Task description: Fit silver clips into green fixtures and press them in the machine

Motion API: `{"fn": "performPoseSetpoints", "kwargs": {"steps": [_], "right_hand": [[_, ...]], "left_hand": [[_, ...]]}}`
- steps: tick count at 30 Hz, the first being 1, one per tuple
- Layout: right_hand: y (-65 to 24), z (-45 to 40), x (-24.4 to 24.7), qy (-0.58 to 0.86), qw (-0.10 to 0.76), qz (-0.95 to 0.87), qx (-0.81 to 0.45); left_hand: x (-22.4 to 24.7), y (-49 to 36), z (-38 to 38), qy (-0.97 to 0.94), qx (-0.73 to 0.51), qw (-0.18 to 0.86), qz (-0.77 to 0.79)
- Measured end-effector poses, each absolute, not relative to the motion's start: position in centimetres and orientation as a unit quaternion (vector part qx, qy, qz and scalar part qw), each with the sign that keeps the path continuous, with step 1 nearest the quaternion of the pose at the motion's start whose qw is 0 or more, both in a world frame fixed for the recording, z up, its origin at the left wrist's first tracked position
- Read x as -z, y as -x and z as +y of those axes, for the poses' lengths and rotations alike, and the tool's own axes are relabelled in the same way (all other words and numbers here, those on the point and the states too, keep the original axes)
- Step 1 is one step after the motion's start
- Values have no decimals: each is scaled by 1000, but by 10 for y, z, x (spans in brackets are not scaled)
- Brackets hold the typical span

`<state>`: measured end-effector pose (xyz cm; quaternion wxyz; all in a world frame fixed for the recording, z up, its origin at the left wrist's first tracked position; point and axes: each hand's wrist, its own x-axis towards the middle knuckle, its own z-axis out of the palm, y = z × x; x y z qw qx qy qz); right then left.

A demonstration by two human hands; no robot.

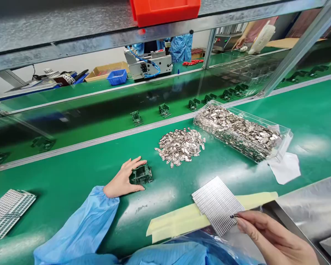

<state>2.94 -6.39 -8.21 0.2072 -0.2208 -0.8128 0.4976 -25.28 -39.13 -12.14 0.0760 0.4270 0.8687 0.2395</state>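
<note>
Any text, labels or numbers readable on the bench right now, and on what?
None can be read.
Tape roll at the back: dark marks, too small and blurred.
Green board by the left hand: no legible print.
Ribbed sheet at the right hand: plain.
Red bin: no label visible.

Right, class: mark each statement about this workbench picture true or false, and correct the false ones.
1. The left hand rests against a small dark green part. True.
2. The loose pile of metal pieces lies inside the clear tray. False: it lies on the green belt, beside the tray.
3. The right hand touches the edge of a ribbed silver sheet. True.
4. The clear tray holds nothing. False: it is full of metal pieces.
5. An orange bin sits on the shelf above. True.
</note>
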Motion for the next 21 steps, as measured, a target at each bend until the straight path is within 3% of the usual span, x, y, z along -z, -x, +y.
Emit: {"fn": "performPoseSetpoints", "kwargs": {"steps": [7, 14, 21], "right_hand": [[-37, -75, 81, 254, 205, -768, -551], [-37, -82, 81, 253, 185, -746, -587], [-32, -96, 92, 254, 184, -738, -598]], "left_hand": [[136, 193, -352, -237, -294, -44, 925], [128, 182, -343, -321, -300, 28, 898], [131, 150, -306, -237, -362, -35, 901]]}}
